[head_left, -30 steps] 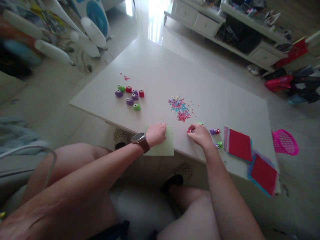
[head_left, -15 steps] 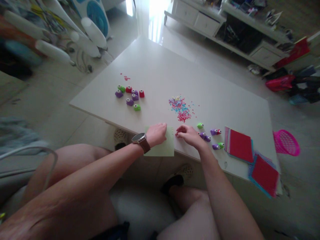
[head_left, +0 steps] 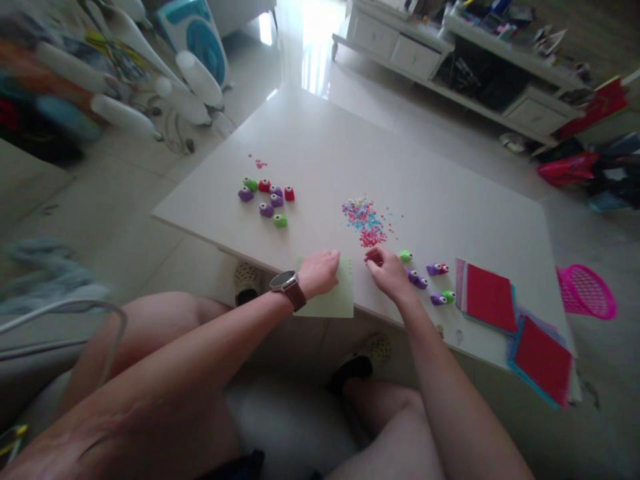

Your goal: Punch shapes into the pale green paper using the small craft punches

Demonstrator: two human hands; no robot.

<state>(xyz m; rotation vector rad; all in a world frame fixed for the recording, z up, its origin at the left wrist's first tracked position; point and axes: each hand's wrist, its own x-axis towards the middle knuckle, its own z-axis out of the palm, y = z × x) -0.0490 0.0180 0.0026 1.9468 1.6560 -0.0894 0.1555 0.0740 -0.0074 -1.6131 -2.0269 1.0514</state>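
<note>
— Two hands are on the near edge of the white tabletop (head_left: 325,153); what does each one do?

— The left hand (head_left: 319,272), with a brown wristwatch (head_left: 287,285) on its wrist, lies palm down with the fingers curled on a pale green square sheet of paper (head_left: 334,301). This sheet hangs partly over the tabletop edge. The right hand (head_left: 386,272) is just beside the sheet, on its right side. Its fingers are bent together around a small red plastic punch (head_left: 374,257), so it grips this punch; only a little of the red shows.

— And what lies around them?

— Just behind the right hand is a scattered heap of tiny pink and blue paper cut-outs (head_left: 365,221). To its right there is a small green punch (head_left: 405,256), then some purple punches (head_left: 416,279) near the wrist. Further right lie stacks of red and blue paper squares (head_left: 487,298), some over the edge. On the far left of the tabletop stands a separate group of purple, green and red punches (head_left: 266,198), well apart from the hands. A pink mesh basket (head_left: 586,291) is on the floor at the right.
</note>
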